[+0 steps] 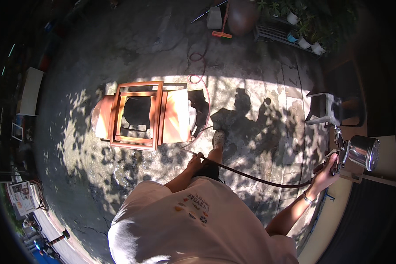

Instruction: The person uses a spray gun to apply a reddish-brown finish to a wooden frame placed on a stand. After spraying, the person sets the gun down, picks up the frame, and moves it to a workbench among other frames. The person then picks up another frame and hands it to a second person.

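Note:
Out to the right, my right hand [324, 176] grips a spray gun [339, 159] with a shiny metal cup [361, 152]. A dark red air hose [259, 181] runs from the gun across my front to my left hand [195, 162], whose fingers are closed around it. Ahead and to the left, reddish-brown wooden frames [157, 112] lie on a support with light wooden panels [177, 116], raised off the ground. Through the frames' opening, dark ground shows. Neither hand touches the frames.
The hose's thinner pink length [209, 99] loops over the concrete floor [259, 145] near my foot [218, 140]. A grey stool [323, 108] stands to the right. Far off are potted plants [304, 43], an orange-headed floor tool [221, 34] and a large round pot [242, 17].

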The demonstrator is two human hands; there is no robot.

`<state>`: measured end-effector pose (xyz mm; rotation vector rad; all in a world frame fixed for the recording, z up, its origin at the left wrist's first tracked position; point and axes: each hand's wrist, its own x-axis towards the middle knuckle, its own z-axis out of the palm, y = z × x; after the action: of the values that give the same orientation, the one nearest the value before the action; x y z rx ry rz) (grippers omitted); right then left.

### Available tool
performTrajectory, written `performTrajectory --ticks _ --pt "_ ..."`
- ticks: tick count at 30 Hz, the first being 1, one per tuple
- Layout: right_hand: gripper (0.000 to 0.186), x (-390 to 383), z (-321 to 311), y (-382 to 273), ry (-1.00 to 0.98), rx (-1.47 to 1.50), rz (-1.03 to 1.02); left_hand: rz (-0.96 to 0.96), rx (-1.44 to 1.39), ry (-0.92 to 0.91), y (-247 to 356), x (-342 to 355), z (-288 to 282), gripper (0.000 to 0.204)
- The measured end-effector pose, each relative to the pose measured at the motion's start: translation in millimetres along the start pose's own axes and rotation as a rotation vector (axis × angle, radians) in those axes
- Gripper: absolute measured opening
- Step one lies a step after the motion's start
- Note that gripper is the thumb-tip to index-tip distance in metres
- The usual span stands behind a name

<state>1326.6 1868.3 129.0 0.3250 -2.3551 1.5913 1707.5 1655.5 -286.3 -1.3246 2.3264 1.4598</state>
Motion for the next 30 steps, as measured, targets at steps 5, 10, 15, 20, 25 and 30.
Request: performTrajectory --ticks 5,10,15,20,25,30 --pt "0.029 107.3 62.1 -58.8 0.091 -0.049 -0.124 0.110 -0.028 -0.131 123.9 111.1 3.5 0.040" --pt "0.033 247.0 107.0 -51.9 0.111 -0.302 -0.275 0.157 -0.065 0.009 216.1 242.3 0.0 0.044" --pt "0.041 318.2 221.0 -96.9 0.025 -0.188 -0.185 0.174 -0.157 0.312 285.8 359.1 -65.4 0.046" --pt "0.038 383.7 355.7 -107.5 -0.076 0.032 -0.272 0.084 -0.381 0.485 313.7 460.8 -174.7 0.030" --pt "0.039 425.3 518.9 -125.7 -0.187 0.099 -0.248 0.040 -0.471 0.685 312.1 537.6 -265.8 0.023" --pt "0.037 493.6 687.9 -129.2 -0.233 0.211 -0.219 -0.091 -0.480 0.860 299.5 601.4 -345.2 0.025"
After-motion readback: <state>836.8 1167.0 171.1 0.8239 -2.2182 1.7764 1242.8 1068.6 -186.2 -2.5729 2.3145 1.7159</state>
